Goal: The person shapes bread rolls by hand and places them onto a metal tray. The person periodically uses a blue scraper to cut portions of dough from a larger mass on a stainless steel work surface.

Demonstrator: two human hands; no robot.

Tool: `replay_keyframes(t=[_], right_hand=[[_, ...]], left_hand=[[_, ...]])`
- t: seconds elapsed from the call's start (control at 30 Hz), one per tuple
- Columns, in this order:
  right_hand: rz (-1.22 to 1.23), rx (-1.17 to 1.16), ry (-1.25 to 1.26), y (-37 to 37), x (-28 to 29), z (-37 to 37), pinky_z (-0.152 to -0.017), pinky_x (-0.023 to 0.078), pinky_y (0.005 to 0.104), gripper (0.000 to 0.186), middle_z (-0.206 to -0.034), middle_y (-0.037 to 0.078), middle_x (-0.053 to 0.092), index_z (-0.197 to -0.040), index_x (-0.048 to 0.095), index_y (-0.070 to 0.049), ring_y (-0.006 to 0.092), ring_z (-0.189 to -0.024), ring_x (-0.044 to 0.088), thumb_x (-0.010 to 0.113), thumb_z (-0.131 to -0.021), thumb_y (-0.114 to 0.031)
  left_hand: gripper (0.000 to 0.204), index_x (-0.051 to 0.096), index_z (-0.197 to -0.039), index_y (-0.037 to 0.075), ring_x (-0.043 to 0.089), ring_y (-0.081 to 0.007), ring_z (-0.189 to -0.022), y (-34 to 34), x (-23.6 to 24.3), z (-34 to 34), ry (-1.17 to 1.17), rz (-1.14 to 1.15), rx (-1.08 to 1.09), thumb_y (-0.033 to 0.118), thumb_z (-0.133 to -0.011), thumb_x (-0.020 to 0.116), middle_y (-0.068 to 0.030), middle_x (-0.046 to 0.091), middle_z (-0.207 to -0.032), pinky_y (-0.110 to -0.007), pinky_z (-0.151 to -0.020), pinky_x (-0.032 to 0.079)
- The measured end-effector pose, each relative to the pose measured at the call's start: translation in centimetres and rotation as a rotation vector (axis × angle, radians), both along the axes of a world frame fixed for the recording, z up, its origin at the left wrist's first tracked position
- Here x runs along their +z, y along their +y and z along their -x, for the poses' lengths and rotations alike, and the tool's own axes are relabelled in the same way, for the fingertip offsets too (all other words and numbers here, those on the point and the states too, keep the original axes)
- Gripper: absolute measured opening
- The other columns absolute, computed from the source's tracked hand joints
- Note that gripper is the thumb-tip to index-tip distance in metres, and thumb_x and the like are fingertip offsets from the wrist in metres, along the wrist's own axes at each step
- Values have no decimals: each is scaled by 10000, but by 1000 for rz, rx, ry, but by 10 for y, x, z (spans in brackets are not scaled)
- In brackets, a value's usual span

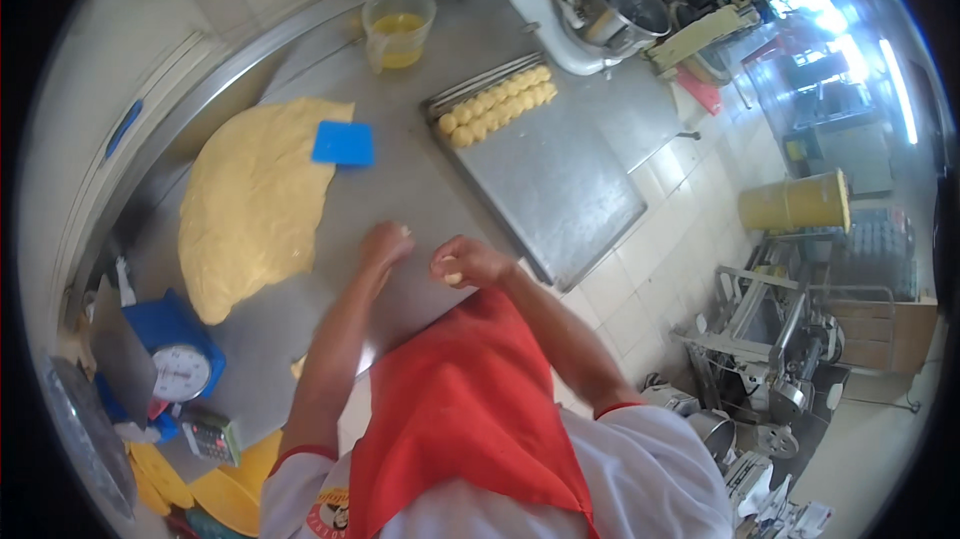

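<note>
My left hand (386,245) is curled closed above the steel worktable (400,184), with a small pale bit at its fingers that I cannot make out. Beside it, my right hand (478,261) is closed round a small piece of dough (452,277). A large slab of yellow dough (245,209) lies to my left, with a blue plastic scraper (342,143) at its upper right. A metal tray (565,209) ahead on the right holds rows of small dough balls (497,105) along its far end.
A jug of yellow liquid (398,34) and a stand mixer (590,14) stand at the back. A blue dial scale (182,344) and a calculator (208,435) sit at lower left. Tiled floor (630,309), a yellow barrel (792,204) and machinery (760,339) are to the right.
</note>
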State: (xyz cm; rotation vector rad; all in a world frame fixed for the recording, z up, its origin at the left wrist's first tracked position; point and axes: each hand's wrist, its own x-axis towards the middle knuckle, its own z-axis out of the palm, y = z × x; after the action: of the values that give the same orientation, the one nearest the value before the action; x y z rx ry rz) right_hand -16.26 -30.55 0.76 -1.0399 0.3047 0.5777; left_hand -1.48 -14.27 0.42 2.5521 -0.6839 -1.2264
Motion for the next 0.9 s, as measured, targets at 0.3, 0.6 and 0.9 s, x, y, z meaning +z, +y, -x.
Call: replay_keyframes(t=[0.3,0.6,0.9], right_hand=[[1311,-993,113,-272,-32,-28,-713,536,329,334,-791,166,699,-1047,654,51,221,-669,693,628,-866,-228],[1638,-747,92,-340,-55,-122,-858,493,440,531,-923,226,672,-1263,589,-87,360,-956,643,704,-823,-361],[749,-362,-317,-38,-35,-65,-776,495,468,296,-886,200,678,-868,669,-42,365,-816,640,582,-888,-324]], left_hand=[[383,497,-1076,26,608,-453,-951,15,-15,35,-243,225,59,35,-724,649,-251,640,-960,-499,-810,486],[427,481,-1118,64,629,-434,-944,17,-16,43,-223,236,239,-27,-729,631,-237,644,-962,-469,-798,496],[633,418,-1354,-4,586,-387,-1095,38,-14,48,-215,497,271,30,-760,635,-267,588,-1155,-414,-930,471]])
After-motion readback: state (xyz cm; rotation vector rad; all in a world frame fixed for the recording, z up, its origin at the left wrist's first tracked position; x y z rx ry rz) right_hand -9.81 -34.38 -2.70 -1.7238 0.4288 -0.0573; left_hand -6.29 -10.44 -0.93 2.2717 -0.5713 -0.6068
